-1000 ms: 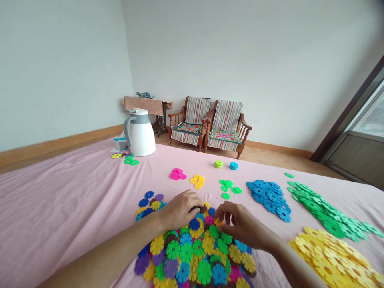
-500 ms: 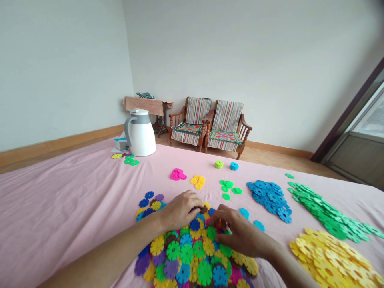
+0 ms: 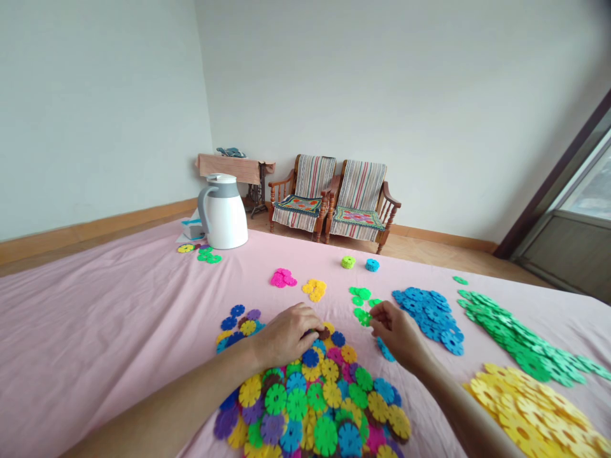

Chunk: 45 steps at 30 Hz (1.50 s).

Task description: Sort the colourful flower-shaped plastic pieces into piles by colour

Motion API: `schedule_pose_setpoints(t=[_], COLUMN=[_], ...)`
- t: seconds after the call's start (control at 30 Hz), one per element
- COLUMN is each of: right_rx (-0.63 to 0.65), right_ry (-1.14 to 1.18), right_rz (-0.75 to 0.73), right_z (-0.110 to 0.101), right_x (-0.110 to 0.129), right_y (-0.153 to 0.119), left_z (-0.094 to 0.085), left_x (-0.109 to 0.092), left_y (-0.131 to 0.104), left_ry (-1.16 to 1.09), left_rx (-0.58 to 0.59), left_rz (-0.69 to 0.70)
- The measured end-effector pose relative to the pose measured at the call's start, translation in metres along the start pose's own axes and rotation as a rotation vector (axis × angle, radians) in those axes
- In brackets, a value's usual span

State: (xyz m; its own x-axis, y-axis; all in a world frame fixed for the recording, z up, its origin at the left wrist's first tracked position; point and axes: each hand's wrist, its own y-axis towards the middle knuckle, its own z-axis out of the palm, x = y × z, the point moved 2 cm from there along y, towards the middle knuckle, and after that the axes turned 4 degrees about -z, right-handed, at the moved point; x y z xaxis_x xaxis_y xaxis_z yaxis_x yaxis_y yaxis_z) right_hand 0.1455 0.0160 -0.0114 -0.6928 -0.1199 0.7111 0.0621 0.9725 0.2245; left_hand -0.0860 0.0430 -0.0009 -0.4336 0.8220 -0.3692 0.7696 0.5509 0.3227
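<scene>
A heap of multicoloured notched plastic discs, snowflake building pieces, lies in front of me. My left hand rests on its far side with fingers curled. A brown disc is by those fingertips, and whatever is under the fingers is hidden. Right of the heap, my right hand is closed in a pinch, with a green disc at its fingertips. It hovers by a small group of green discs. Below the hand, a light blue disc is partly covered.
On the pink cloth lie blue, green and yellow piles to the right. Small pink and yellow groups sit beyond the heap. A white jug stands at the back left, near two small stacks farther right.
My right hand has moved from the heap outward and to the right, carrying a green disc to the small green group. My left hand has stayed in place.
</scene>
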Motion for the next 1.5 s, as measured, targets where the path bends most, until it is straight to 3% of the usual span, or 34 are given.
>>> schedule_pose_setpoints(t=[0.1, 0.3, 0.5, 0.7, 0.93, 1.0, 1.23, 1.33, 1.4, 1.5], right_rx=[-0.034, 0.419, 0.588, 0.622, 0.626, 0.522, -0.034, -0.151, -0.040, 0.339], right_ry=[-0.020, -0.164, -0.215, -0.203, -0.023, -0.031, -0.127, -0.118, -0.102, -0.007], right_rz=[0.012, -0.122, -0.126, -0.104, -0.073, -0.077, -0.002, -0.024, -0.068, -0.153], right_z=[-0.006, -0.012, -0.011, -0.008, -0.012, -0.013, -0.011, -0.013, -0.013, -0.012], right_x=[0.001, 0.033, 0.038, 0.037, 0.032, 0.027, -0.006, -0.003, 0.009, 0.034], right_y=[0.001, -0.020, -0.031, -0.030, -0.023, -0.017, 0.003, 0.003, -0.001, -0.013], left_z=[0.000, 0.000, -0.001, -0.001, 0.000, 0.000, 0.000, 0.000, -0.001, -0.002], left_x=[0.000, 0.000, 0.000, -0.001, 0.000, 0.001, 0.001, 0.001, 0.001, -0.001], left_y=[0.000, 0.001, 0.000, 0.001, 0.000, 0.000, 0.000, 0.000, 0.000, 0.001], left_ry=[-0.007, -0.011, -0.018, -0.016, -0.023, -0.019, -0.030, -0.032, -0.027, -0.018], left_rx=[-0.006, -0.006, -0.005, -0.001, -0.013, -0.008, -0.017, -0.017, -0.010, -0.003], left_rz=[0.006, 0.002, -0.003, -0.009, 0.011, 0.009, 0.016, 0.016, 0.013, -0.001])
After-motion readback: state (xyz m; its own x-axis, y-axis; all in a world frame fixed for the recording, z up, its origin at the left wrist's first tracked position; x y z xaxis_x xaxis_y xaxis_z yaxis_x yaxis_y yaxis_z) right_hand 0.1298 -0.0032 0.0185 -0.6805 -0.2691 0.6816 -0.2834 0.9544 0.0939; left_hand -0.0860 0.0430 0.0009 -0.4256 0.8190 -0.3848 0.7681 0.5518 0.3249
